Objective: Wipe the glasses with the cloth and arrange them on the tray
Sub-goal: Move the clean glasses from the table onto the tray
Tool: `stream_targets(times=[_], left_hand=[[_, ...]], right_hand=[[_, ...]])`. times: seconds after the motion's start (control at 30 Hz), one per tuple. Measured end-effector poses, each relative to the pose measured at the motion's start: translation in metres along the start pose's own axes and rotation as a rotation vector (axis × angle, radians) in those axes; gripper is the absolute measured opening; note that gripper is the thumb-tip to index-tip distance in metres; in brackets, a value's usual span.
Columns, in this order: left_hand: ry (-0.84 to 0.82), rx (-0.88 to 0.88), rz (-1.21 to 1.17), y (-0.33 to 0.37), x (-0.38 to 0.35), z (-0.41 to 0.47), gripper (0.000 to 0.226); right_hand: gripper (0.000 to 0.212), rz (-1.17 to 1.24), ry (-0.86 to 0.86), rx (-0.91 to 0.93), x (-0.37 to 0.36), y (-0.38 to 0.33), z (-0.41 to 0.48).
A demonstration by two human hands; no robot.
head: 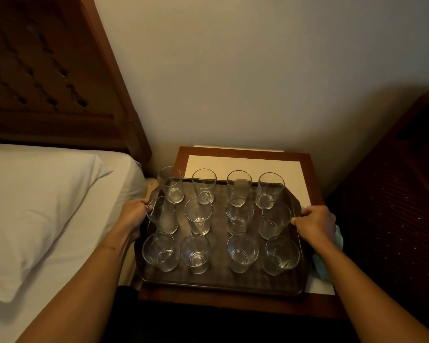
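A dark brown tray (pixel 221 280) sits on a bedside table and carries several clear glasses (pixel 198 215) standing upright in rows. My left hand (pixel 133 215) grips the tray's left rim, fingers curled over the edge. My right hand (pixel 316 225) grips the right rim the same way. A light green cloth (pixel 321 266) lies on the table just right of the tray, partly hidden under my right wrist.
The bedside table (pixel 243 154) has a wooden frame and a pale top and stands against the wall. A bed with a white pillow (pixel 42 201) and a carved headboard (pixel 47 70) is at the left. A dark patterned surface (pixel 394 206) rises at the right.
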State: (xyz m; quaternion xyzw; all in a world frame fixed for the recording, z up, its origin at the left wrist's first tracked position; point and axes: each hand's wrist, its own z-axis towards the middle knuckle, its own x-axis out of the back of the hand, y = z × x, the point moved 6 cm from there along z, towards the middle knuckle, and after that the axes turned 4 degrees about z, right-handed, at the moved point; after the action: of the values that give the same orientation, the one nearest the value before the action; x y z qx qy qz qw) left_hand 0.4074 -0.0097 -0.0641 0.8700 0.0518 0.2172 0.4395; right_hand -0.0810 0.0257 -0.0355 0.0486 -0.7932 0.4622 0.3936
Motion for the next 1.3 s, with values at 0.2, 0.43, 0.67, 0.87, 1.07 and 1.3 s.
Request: stream_targets(times=[0.2,0.43,0.67,0.87,1.07,1.3], left_hand=[[-0.001,-0.026,-0.001,0.025,-0.015,0.021,0.032],[-0.014,-0.08,-0.014,0.062,-0.042,0.047,0.031],[-0.033,-0.112,0.008,0.096,-0.077,0.071,0.029],[0.011,-0.131,-0.011,0.114,-0.104,0.079,0.026],[-0.026,-0.133,-0.016,0.104,-0.111,0.078,0.013],[0.106,-0.329,0.078,0.046,-0.09,0.07,0.021]], right_hand=[[0.036,0.012,-0.031,-0.025,-0.008,-0.02,0.028],[0.036,-0.064,-0.002,0.005,-0.011,-0.05,0.068],[0.041,-0.061,0.066,-0.037,-0.004,-0.066,0.111],[0.044,-0.042,0.088,-0.033,0.006,-0.067,0.138],[0.044,0.096,0.005,0.052,0.01,-0.047,0.137],[0.046,0.137,-0.055,0.127,-0.004,-0.019,0.11]])
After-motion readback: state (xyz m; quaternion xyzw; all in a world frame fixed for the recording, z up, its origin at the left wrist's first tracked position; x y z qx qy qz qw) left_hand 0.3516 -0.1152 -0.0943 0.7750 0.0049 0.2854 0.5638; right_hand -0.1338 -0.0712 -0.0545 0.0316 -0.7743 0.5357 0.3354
